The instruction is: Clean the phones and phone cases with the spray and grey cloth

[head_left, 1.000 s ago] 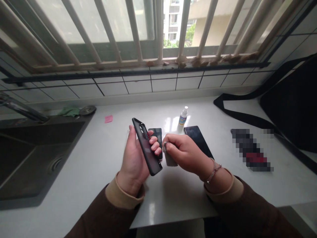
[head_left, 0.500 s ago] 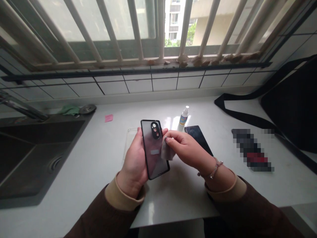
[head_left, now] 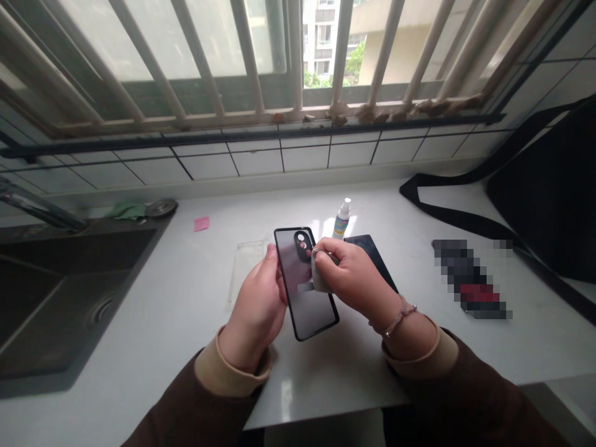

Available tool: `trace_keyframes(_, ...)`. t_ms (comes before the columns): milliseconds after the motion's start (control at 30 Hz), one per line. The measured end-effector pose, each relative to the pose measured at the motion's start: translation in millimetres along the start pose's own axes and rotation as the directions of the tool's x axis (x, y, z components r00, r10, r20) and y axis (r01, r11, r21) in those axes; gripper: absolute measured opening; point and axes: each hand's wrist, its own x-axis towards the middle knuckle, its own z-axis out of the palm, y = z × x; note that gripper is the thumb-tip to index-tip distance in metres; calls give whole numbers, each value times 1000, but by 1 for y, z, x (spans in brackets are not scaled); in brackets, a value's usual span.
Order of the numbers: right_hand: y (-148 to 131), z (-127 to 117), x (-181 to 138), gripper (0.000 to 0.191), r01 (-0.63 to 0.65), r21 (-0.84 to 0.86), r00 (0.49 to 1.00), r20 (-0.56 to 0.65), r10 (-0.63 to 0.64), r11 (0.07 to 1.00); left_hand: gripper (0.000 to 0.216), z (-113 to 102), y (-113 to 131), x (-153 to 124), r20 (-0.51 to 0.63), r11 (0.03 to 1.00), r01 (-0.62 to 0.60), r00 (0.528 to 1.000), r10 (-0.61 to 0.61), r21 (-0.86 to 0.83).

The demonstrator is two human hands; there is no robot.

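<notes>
My left hand (head_left: 258, 307) grips a dark, frosted phone case (head_left: 307, 298) by its left edge, holding it flat-side up above the white counter (head_left: 186, 310). My right hand (head_left: 354, 279) is closed on a small grey cloth (head_left: 319, 276) and presses it onto the case just below the camera cut-out. A black phone (head_left: 372, 257) lies on the counter behind my right hand, partly hidden by it. A clear case (head_left: 244, 267) lies flat to the left of my left hand. A small spray bottle (head_left: 342, 218) stands upright just beyond the dark case.
A dark sink (head_left: 69, 292) with a tap (head_left: 37, 208) fills the left. A pink sticky note (head_left: 202, 223) and green rag (head_left: 128, 211) lie near it. A black bag (head_left: 549, 198) with strap sits at the right, beside a blurred-out object (head_left: 470, 279). Tiled wall and barred window stand behind.
My left hand has turned the dark case from edge-on to flat and tilted it rightwards. My right hand brought the cloth onto its surface, near the camera cut-out.
</notes>
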Motion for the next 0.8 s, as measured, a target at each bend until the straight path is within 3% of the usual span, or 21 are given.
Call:
trace_keyframes(167, 1, -4, 0, 24, 12, -124, 989, -147, -31, 992, 47, -2, 3, -1, 3, 993, 69, 998, -70, 95)
trace_keyframes(300, 4, -10, 2, 20, 41, -275, 957, -265, -117, 961, 52, -9, 1, -2, 72, 970, -8, 997, -9, 241)
trace_keyframes(367, 6, -14, 3, 19, 30, -347, 950, -281, -135, 937, 53, -13, 1, -3, 123, 915, -84, 992, 38, 395)
trace_keyframes(433, 8, -18, 5, 20, -1, -430, 956, -265, -126, 903, 48, -15, 3, -6, 172, 770, -192, 979, 108, 608)
trace_keyframes(500, 9, -20, 6, 23, -49, -517, 969, -232, -85, 854, 41, -15, 6, -8, 234, 559, -292, 956, 175, 776)
trace_keyframes(600, 10, -20, 7, 25, -116, -606, 980, -199, -9, 787, 29, -13, 8, -8, 345, 296, -407, 907, 240, 864)
trace_keyframes(667, 10, -19, 7, 26, -142, -632, 983, -182, 31, 762, 23, -13, 7, -7, 401, 188, -453, 879, 259, 871)
trace_keyframes(800, 12, -17, 7, 25, -194, -658, 980, -158, 118, 728, 23, -16, 1, -3, 448, 72, -485, 848, 281, 872)
